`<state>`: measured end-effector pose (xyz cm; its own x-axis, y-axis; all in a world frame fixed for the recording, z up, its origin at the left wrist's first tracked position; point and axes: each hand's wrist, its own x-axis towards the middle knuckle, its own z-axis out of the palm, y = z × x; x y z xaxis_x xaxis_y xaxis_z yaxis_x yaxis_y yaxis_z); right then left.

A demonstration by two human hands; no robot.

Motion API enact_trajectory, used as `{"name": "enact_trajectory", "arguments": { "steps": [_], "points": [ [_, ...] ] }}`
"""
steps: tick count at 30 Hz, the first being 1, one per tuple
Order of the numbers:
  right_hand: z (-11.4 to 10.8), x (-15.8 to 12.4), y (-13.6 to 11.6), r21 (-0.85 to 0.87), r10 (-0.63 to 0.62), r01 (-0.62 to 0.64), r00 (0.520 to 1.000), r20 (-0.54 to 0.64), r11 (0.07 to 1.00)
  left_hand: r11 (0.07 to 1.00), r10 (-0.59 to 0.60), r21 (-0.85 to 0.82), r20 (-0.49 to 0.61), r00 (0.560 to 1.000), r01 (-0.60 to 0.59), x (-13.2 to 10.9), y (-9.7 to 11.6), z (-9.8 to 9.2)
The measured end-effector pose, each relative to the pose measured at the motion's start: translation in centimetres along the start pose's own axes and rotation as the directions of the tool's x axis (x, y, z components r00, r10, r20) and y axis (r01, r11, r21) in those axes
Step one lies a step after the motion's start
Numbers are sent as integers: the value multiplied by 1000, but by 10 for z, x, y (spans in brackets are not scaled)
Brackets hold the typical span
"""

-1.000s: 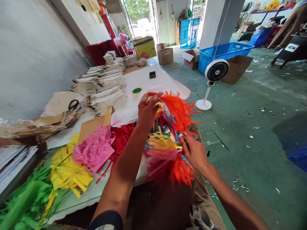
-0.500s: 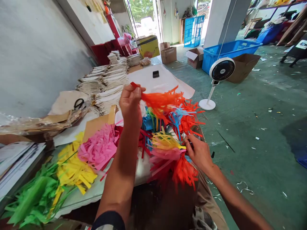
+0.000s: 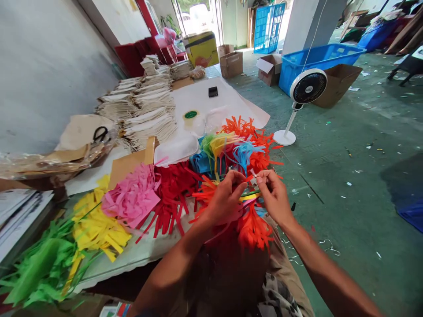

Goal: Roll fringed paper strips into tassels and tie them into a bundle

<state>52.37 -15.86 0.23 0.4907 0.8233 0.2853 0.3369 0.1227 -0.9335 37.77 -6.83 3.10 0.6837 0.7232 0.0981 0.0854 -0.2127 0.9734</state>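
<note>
From where I stand, both hands work over the seated person's lap. The left hand (image 3: 228,193) is curled closed, its fingertips around a narrow red-orange paper strip (image 3: 247,178). The right hand (image 3: 273,193) is closed to a thumb-and-finger pinch on a thin white strip (image 3: 253,173). The tips nearly meet, probably so that each hand steadies the other's piece.

Directly below, an orange-red fringed-paper tassel (image 3: 254,226) hangs free, fringe downward, likely to keep the strands untangled. Green and yellow paper bands (image 3: 250,196) span the gap between the hands.

To the left, fringed-paper heaps in green (image 3: 39,264), yellow (image 3: 99,224), pink (image 3: 134,193) and red (image 3: 175,189) lie in a row, apparently sorted by colour for reach. Beyond the hands rests a blue fringed-paper tuft (image 3: 246,152).

Farther back, a green-centred tape roll (image 3: 191,115) lies flat. A white-and-black pedestal fan (image 3: 309,89) stands on the floor, presumably for cooling.
</note>
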Motion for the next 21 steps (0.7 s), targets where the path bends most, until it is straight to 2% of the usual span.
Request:
{"name": "enact_trajectory", "arguments": {
  "steps": [4, 13, 21],
  "points": [
    [5, 6, -7, 135, 44, -49, 998, 37, 990, 998, -20, -62, -2, 1000, 20, -1, 3, -3],
    [11, 10, -8, 175, 77, -90, 994, 77, 980, 987, -45, -152, 57, 997, 54, -1, -1, -9],
    [14, 10, -7, 185, 80, -103, 989, 127, 977, 968, -74, -237, 63, 995, 87, 3, -5, -13]
  ]
}}
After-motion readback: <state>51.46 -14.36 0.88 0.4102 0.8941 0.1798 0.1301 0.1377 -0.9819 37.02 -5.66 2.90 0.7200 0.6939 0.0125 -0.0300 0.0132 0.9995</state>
